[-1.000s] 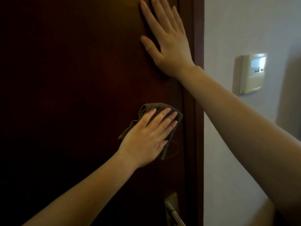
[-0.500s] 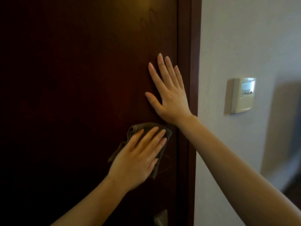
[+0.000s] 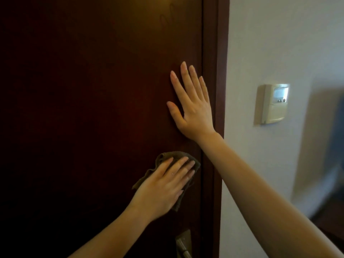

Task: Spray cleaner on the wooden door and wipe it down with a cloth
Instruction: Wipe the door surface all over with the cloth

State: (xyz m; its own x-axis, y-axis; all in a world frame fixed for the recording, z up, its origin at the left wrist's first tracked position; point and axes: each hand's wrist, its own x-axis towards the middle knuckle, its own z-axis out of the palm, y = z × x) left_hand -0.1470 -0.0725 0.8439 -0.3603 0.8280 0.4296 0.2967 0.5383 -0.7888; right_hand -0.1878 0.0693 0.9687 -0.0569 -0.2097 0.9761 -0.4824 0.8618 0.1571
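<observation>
A dark brown wooden door [image 3: 83,108] fills the left and middle of the view. My left hand [image 3: 165,185] presses a brown cloth [image 3: 167,155] flat against the door near its right edge, fingers straight. Only the cloth's top and edges show around the hand. My right hand [image 3: 193,107] lies flat on the door above it, fingers spread and pointing up. Faint finger smears [image 3: 167,17] show near the door's top. No spray bottle is in view.
The door frame [image 3: 216,90] runs down the right of the door. A metal door handle [image 3: 183,244] sits at the bottom edge, just below my left hand. A beige wall control panel [image 3: 273,103] hangs on the white wall [image 3: 260,43] to the right.
The view tilted upward, so both hands sit lower in frame. My left hand with the cloth shifted slightly along the door near its right edge. My right hand stayed flat on the door.
</observation>
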